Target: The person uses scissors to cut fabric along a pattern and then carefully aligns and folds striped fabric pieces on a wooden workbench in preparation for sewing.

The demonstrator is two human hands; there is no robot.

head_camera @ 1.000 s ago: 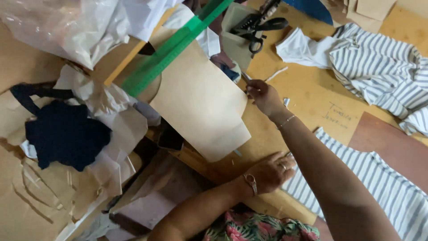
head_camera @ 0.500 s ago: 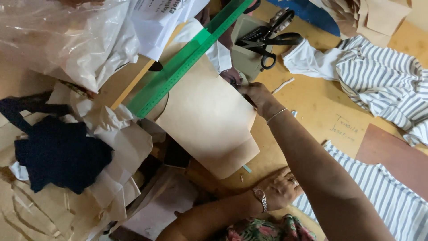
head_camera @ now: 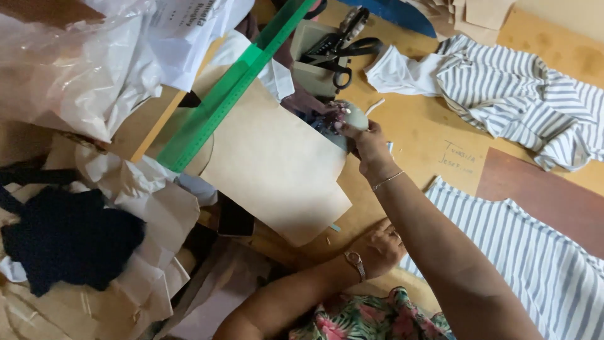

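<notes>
1. The right hand (head_camera: 368, 141) reaches forward over the wooden surface (head_camera: 415, 135), its grip closed on a small pale rounded object (head_camera: 355, 115) that looks like a flat piece of chalk or soap; what it is exactly cannot be told.
2. That object sits at the far edge of a large tan paper pattern piece (head_camera: 270, 167), just in front of a small box (head_camera: 314, 66) carrying black scissors (head_camera: 343, 53).
3. The left hand (head_camera: 377, 249) rests near the pattern's lower corner, fingers curled loosely on the surface; it grips nothing visible.
4. A long green ruler (head_camera: 236, 85) lies diagonally across the pattern's upper left part.
5. Judged from its look, the pale object is light, hard and smooth, possibly brittle, so a fingertip pinch at its rim suits it.
6. The pattern piece seems thin and stiff enough to crease; it is best held flat by its edges.
7. Striped fabric (head_camera: 503, 94) lies at the right, and crumpled paper (head_camera: 151, 208) with dark navy cloth (head_camera: 63, 239) at the left.
</notes>
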